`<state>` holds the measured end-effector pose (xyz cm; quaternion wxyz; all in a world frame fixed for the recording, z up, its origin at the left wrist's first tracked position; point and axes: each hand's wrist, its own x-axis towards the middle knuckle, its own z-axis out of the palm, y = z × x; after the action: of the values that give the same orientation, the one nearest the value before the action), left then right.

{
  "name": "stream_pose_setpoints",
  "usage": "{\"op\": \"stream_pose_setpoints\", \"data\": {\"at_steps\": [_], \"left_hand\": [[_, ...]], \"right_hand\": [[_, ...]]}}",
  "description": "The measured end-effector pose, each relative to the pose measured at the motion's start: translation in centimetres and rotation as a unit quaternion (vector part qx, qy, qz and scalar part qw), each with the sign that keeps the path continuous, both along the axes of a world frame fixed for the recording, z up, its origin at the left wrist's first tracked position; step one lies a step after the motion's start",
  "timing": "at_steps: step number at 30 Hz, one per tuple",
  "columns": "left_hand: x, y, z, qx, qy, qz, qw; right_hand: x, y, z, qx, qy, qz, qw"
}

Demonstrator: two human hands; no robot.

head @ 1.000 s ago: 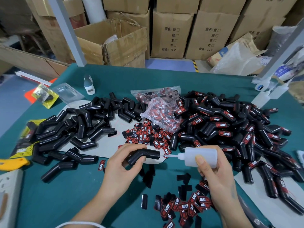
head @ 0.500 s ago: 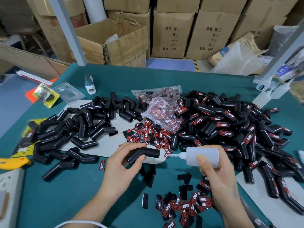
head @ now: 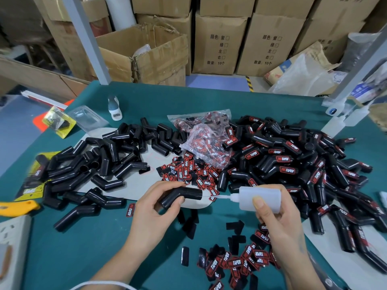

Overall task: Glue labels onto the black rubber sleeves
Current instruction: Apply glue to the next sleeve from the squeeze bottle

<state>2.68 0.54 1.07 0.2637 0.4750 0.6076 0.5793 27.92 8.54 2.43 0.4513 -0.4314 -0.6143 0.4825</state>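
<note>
On the green table [head: 62,258], near edge, centre: left hand [head: 155,214], fingers and thumb curled round one bent black rubber sleeve [head: 181,196], held just above the surface. Right hand [head: 278,225] grips a translucent glue bottle [head: 260,198], nozzle pointing left at the sleeve's open end (contact not discernible). Loose red-and-black labels [head: 236,262] lie below the hands. Unlabelled sleeves [head: 94,164] heaped left; labelled sleeves [head: 293,162] heaped right; bag of labels [head: 206,143] between.

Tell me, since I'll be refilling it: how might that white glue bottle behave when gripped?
The glue bottle, gripped by the right hand, looks like soft translucent plastic, so it probably squeezes easily. It seems light. Laid down, its round body would likely roll.
</note>
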Motion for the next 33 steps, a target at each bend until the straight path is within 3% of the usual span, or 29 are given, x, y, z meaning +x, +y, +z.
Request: {"op": "stream_pose_setpoints", "data": {"at_steps": [33], "left_hand": [[-0.03, 0.0, -0.19, 0.009, 0.009, 0.008, 1.0]], "right_hand": [[-0.04, -0.19, 0.66, -0.001, -0.004, -0.016, 1.0]]}}
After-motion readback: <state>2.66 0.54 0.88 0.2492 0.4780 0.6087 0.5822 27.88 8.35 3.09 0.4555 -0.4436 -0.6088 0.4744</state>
